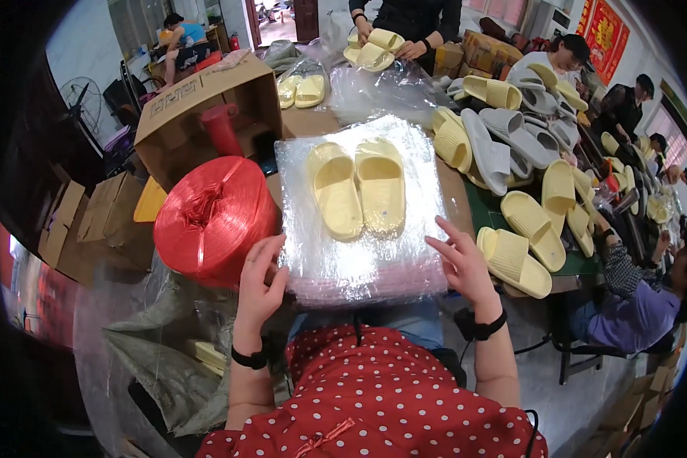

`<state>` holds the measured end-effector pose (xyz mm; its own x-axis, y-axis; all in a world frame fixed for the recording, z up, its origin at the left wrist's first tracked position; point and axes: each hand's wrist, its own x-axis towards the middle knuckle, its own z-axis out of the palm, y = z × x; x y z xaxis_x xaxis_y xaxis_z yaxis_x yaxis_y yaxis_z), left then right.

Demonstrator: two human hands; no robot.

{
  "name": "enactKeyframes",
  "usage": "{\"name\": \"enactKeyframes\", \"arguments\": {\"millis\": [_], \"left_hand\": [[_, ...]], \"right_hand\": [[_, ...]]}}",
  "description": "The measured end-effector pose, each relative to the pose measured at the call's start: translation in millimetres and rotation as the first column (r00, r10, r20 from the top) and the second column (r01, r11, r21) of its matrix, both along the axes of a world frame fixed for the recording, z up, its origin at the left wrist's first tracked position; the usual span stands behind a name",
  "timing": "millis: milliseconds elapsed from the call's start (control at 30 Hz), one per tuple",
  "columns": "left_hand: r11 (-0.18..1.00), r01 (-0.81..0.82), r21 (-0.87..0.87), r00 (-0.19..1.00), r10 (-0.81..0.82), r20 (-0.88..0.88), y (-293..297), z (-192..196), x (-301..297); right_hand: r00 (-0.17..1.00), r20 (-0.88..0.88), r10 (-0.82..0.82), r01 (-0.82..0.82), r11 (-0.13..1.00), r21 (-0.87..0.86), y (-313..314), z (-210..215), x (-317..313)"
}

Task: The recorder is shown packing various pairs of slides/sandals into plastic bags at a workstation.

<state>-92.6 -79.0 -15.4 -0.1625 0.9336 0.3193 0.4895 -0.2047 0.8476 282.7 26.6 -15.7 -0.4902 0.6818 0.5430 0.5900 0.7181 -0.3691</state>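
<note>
One yellow slipper (381, 184) bears a tiny unreadable mark (384, 213), the carton (210, 85) printing (174, 101).

glossy, crinkled plastic bags (416, 263), smooth matt slippers (339, 200), twine (217, 217) (shiny plastic)

Two pale-yellow slide sandals (380, 195) lie side by side on stacked clear plastic bags (359, 267); the left hand (262, 281) and right hand (466, 266), unclenched, flank the stack. A red twine spool (215, 229) sits left of the bags.
</note>
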Motion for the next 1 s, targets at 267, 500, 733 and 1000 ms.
{"name": "enactKeyframes", "arguments": {"millis": [267, 500, 733, 1000], "left_hand": [[0.949, 0.316, -0.010, 0.819, -0.278, -0.503, 9, -9, 3], [0.948, 0.315, 0.049, 0.862, -0.265, -0.432, 12, -38, -9], [0.988, 0.149, 0.044, 0.989, -0.149, -0.007, 15, -38, -9], [0.994, -0.077, 0.075, 0.956, 0.052, 0.289, 40, -28, 12]], "right_hand": [[0.984, 0.047, 0.172, -0.169, 0.984, -0.053, 9, -4, 4], [0.950, -0.303, 0.078, -0.132, 0.978, -0.160, 16, -19, 18], [0.785, -0.619, 0.025, -0.246, 0.930, -0.274, 20, -41, 10], [0.798, -0.549, -0.247, 0.024, 0.924, -0.381, 33, -32, -15]]}}
